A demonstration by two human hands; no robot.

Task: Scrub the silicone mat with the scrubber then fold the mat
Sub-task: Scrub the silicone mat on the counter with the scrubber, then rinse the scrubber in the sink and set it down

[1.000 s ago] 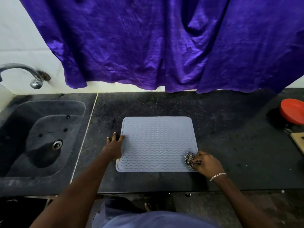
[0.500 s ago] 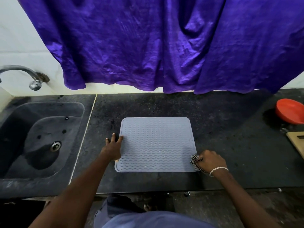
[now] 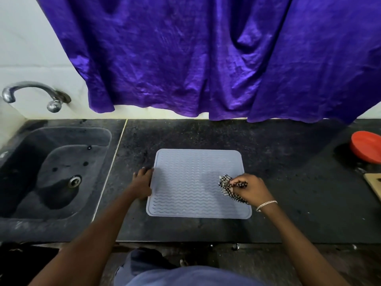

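The left hand (image 3: pixel 142 184) lies flat with its fingers stretched out, pressing on the left edge of the silicone mat (image 3: pixel 191 182), while the right hand (image 3: pixel 252 189) has its fingers curled round a black-and-white checked scrubber (image 3: pixel 226 185) and holds it against the mat's surface near the right edge, about halfway along that side. A silver bracelet (image 3: pixel 266 204) sits on the right wrist, over the mat's near right corner. The mat is pale grey-blue with wavy ridges and lies flat and unfolded on the dark speckled bench (image 3: pixel 288 193). Left of the mat, well apart, a dark sink (image 3: pixel 51 172) is set into the bench, with a metal tap (image 3: pixel 35 93) above it. Behind the mat a purple curtain (image 3: pixel 206 58) hangs down to the back of the bench. Far to the right of the mat are a red dish (image 3: pixel 367 146) and the corner of a wooden board (image 3: pixel 374 184).
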